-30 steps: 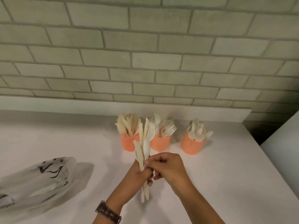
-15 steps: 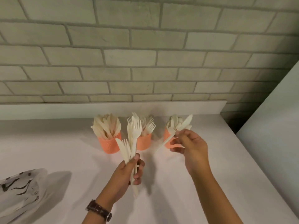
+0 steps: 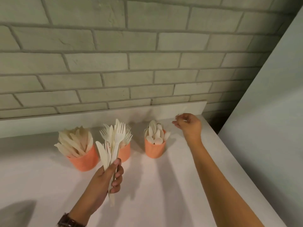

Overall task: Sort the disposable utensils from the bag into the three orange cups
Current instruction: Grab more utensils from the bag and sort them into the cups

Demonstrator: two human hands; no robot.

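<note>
Three orange cups stand in a row on the white counter [image 3: 147,185]. The left cup [image 3: 83,161] holds knives, the middle cup [image 3: 125,153] forks and the right cup [image 3: 155,149] spoons. In front of the middle cup, my left hand [image 3: 105,182] grips a bundle of pale forks and a knife [image 3: 114,141], held upright. My right hand [image 3: 190,126] hovers just right of the spoon cup and slightly behind it. Its fingers are pinched on a thin, motion-blurred spoon [image 3: 183,110] that points up and right. The bag is out of view.
A grey brick wall [image 3: 131,63] with a low white ledge [image 3: 98,118] runs behind the cups. A white panel [image 3: 270,112] rises along the counter's right edge. A dark shadow lies at the bottom left. I wear a watch [image 3: 68,222] on my left wrist.
My right hand drew one spoon out of the bundle and carried it right, past the spoon cup. My left hand kept the other utensils. The view shifted right, so the bag left the frame.
</note>
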